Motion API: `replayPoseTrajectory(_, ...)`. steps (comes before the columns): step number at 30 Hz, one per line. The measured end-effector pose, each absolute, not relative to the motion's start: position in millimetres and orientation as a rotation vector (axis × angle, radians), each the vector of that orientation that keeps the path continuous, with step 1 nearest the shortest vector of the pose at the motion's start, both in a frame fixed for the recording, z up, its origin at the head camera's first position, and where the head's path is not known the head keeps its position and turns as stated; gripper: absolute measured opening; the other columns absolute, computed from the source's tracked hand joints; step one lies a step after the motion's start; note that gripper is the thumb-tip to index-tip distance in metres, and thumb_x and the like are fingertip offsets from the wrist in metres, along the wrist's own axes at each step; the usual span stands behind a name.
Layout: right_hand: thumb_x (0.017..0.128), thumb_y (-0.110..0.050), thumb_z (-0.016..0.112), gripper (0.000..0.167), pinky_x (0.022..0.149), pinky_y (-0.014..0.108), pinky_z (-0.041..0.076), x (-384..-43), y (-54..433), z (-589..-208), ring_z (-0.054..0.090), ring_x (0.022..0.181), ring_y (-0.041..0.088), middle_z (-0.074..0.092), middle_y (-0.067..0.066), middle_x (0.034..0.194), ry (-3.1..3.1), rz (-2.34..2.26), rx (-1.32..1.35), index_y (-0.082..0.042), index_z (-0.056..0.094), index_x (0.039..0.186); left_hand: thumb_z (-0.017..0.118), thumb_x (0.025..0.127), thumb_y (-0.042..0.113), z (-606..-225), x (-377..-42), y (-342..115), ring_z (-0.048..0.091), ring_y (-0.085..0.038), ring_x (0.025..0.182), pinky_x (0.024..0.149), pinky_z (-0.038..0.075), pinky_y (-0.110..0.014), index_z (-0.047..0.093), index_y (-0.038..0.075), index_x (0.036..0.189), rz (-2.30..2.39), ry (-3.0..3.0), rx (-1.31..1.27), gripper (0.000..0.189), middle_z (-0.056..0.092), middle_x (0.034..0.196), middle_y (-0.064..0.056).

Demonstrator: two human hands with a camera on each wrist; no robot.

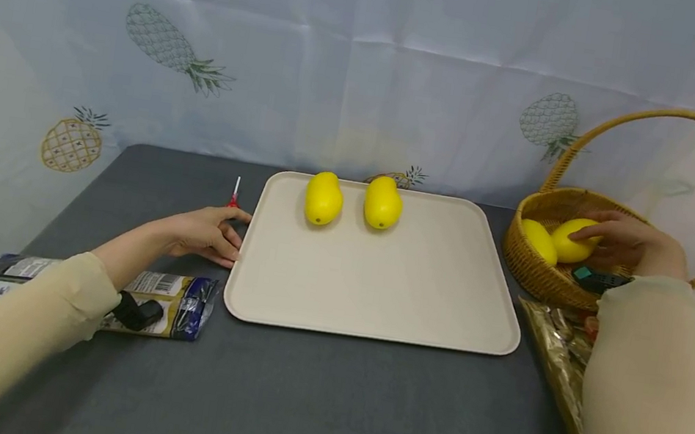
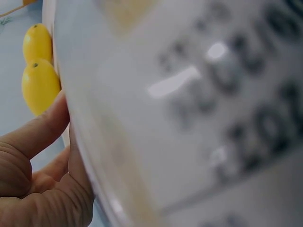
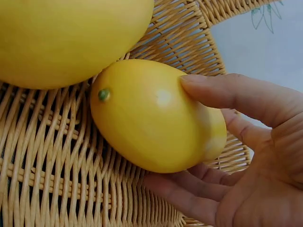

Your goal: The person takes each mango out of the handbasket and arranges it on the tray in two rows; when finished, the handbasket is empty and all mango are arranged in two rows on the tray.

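The right grip (image 1: 629,242) cupped a yellow fruit (image 1: 572,240) between thumb and fingers inside a wicker basket (image 1: 533,274), another fruit (image 1: 538,239) beside it. Well leftward, the left grip (image 1: 208,233), loosely relaxed, touched a tray (image 1: 378,281); under its wrist, a barcoded pouch (image 1: 177,297) bore print too blurred to read.

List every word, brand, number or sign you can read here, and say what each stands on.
No text can be read for certain.
Blue-and-gold packet: barcode and print, too small to read.
Glossy surface in the left wrist view: large dark characters, too blurred to read.
Gold packet: no lettering I can make out.
Yellow fruits, tray, basket: no text visible.
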State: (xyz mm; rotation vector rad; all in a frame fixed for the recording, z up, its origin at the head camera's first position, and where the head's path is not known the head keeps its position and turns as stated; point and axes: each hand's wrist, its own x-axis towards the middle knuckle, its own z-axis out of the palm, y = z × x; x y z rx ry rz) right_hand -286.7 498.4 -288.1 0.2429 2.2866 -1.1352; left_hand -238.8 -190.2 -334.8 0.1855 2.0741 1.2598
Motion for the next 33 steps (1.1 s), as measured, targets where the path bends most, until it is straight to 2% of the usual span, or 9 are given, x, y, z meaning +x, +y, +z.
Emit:
replayPoseTrajectory(2, 0.101, -0.039, 0.052, 0.1, 0.097, 0.034, 0.055, -285.0, 499.6, -288.6, 0.015, 0.146, 0.052, -0.021, 0.032, 0.159, 2.265, -1.139, 0.256, -0.006, -0.027, 0.153, 0.063, 0.092, -0.002, -335.5, -238.3, -190.3, 0.068, -0.015, 0.087, 0.086, 0.063, -0.033, 0.008, 0.004, 0.159, 1.256, 2.078, 0.185, 0.086, 0.055, 0.103, -0.01)
replayPoseTrajectory(4, 0.101, -0.039, 0.052, 0.1, 0.097, 0.035, 0.056, -284.9, 499.3, -288.4, 0.035, 0.138, 0.045, -0.017, 0.033, 0.16, 2.284, -1.131, 0.25, -0.006, -0.027, 0.152, 0.063, 0.092, -0.001, -335.5, -238.0, -190.5, 0.068, -0.015, 0.088, 0.086, 0.063, -0.033, 0.008, 0.005, 0.159, 1.257, 2.078, 0.185, 0.086, 0.055, 0.103, -0.01)
replayPoseTrajectory(6, 0.101, -0.039, 0.052, 0.1, 0.097, 0.035, 0.056, -285.7, 497.8, -285.4, 0.054, 0.122, 0.024, -0.013, 0.032, 0.161, 2.32, -1.117, 0.237, -0.006, -0.027, 0.153, 0.063, 0.092, -0.001, -335.1, -237.6, -190.9, 0.067, -0.015, 0.087, 0.086, 0.063, -0.033, 0.008, 0.005, 0.159, 1.258, 2.077, 0.181, 0.086, 0.055, 0.102, -0.009)
replayPoseTrajectory(8, 0.101, -0.039, 0.052, 0.098, 0.096, 0.035, 0.056, -287.2, 496.3, -280.7, 0.058, 0.105, 0.006, 0.007, 0.029, 0.159, 2.361, -1.132, 0.215, -0.008, -0.024, 0.154, 0.062, 0.092, -0.002, -334.4, -237.5, -190.9, 0.067, -0.014, 0.087, 0.086, 0.063, -0.033, 0.008, 0.005, 0.159, 1.258, 2.075, 0.176, 0.086, 0.055, 0.101, -0.009)
replayPoseTrajectory(11, 0.102, -0.039, 0.052, 0.092, 0.092, 0.026, 0.057, -289.9, 493.3, -270.2, 0.057, 0.091, -0.007, 0.035, 0.004, 0.142, 2.414, -1.169, 0.192, -0.016, -0.018, 0.158, 0.062, 0.092, -0.002, -333.5, -237.6, -190.5, 0.067, -0.013, 0.085, 0.086, 0.063, -0.032, 0.008, 0.005, 0.159, 1.258, 2.075, 0.173, 0.086, 0.054, 0.101, -0.008)
replayPoseTrajectory(13, 0.102, -0.033, 0.053, 0.087, 0.087, 0.021, 0.058, -292.8, 489.7, -263.5, 0.058, 0.091, -0.007, 0.04, -0.013, 0.121, 2.415, -1.262, 0.187, -0.025, -0.011, 0.16, 0.062, 0.092, -0.003, -333.3, -237.6, -190.2, 0.067, -0.013, 0.085, 0.085, 0.063, -0.032, 0.008, 0.005, 0.159, 1.258, 2.075, 0.173, 0.086, 0.054, 0.101, -0.008)
replayPoseTrajectory(16, 0.102, -0.024, 0.054, 0.079, 0.08, 0.017, 0.058, -298.0, 482.5, -254.5, 0.061, 0.091, -0.005, 0.042, -0.017, 0.117, 2.376, -1.43, 0.166, -0.034, 0.0, 0.158, 0.062, 0.092, -0.003, -333.7, -237.9, -189.8, 0.067, -0.013, 0.085, 0.085, 0.063, -0.031, 0.008, 0.005, 0.159, 1.257, 2.075, 0.175, 0.086, 0.055, 0.101, -0.008)
replayPoseTrajectory(22, 0.101, -0.006, 0.051, 0.067, 0.074, 0.023, 0.062, -300.7, 460.7, -237.2, 0.067, 0.094, 0.003, 0.037, -0.009, 0.128, 2.262, -1.716, -0.068, -0.031, 0.015, 0.151, 0.062, 0.092, -0.003, -334.7, -238.7, -189.2, 0.067, -0.014, 0.085, 0.085, 0.063, -0.032, 0.009, 0.005, 0.159, 1.257, 2.08, 0.18, 0.085, 0.055, 0.1, -0.007)
replayPoseTrajectory(33, 0.095, 0.009, 0.053, 0.076, 0.075, 0.027, 0.064, -287.6, 379.0, -199.8, 0.068, 0.1, 0.014, 0.039, 0.004, 0.132, 2.152, -1.81, -0.391, -0.025, 0.02, 0.155, 0.064, 0.09, -0.003, -334.0, -237.0, -190.9, 0.067, -0.013, 0.084, 0.084, 0.064, -0.032, 0.009, 0.003, 0.158, 1.262, 2.069, 0.209, 0.088, 0.058, 0.099, -0.008)
